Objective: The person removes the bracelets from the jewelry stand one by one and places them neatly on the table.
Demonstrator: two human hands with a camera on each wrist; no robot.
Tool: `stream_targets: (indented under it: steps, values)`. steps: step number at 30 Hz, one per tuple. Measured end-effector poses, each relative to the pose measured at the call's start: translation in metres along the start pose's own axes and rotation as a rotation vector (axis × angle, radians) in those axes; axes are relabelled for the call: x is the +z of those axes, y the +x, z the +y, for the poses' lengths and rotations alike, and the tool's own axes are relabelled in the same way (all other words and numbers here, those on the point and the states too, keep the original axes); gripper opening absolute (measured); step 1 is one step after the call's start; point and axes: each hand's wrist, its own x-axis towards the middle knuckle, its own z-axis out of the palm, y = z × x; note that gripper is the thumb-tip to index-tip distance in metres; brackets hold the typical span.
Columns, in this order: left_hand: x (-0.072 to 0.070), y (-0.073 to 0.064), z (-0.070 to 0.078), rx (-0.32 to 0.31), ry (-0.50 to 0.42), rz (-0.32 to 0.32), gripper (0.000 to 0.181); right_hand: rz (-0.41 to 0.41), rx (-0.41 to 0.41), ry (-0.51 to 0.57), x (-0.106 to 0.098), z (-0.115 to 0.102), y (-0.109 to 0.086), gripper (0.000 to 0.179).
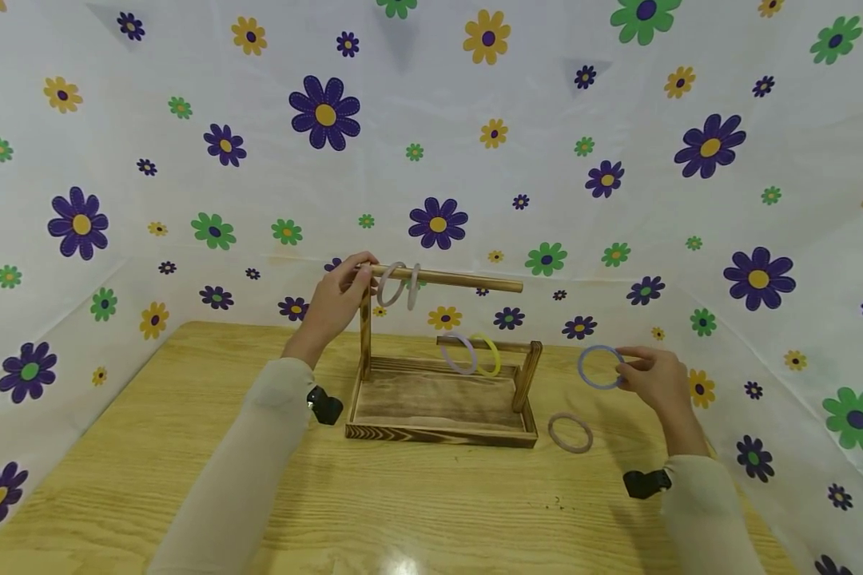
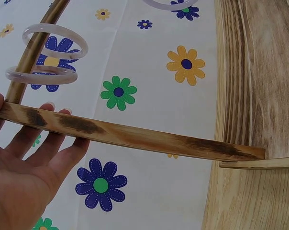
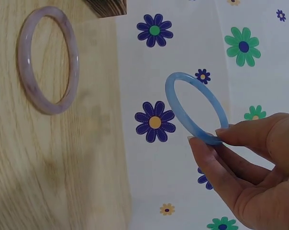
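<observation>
Frame right: blue bangle, right hand pinching; centre: stand, left hand gripping; hanging apparently underway, next needing alignment with a bar.

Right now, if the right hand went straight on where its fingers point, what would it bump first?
Probably the wooden stand's short post: the right hand points roughly that way, and the blue ring it pinches would touch first. Depth is unclear, so it might miss.
</observation>
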Motion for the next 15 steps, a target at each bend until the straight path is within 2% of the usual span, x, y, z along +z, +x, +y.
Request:
stream_targets:
  steps: [9, 15]
  values:
    - [0.000, 0.000, 0.000, 0.000, -0.004, 0.003, 0.038, -0.043, 0.068, -0.021, -0.003, 0.013, -0.001, 0.041]
    - [0.001, 0.000, 0.000, -0.003, -0.004, 0.002, 0.037, -0.057, 0.081, 0.017, -0.004, 0.025, -0.003, 0.042]
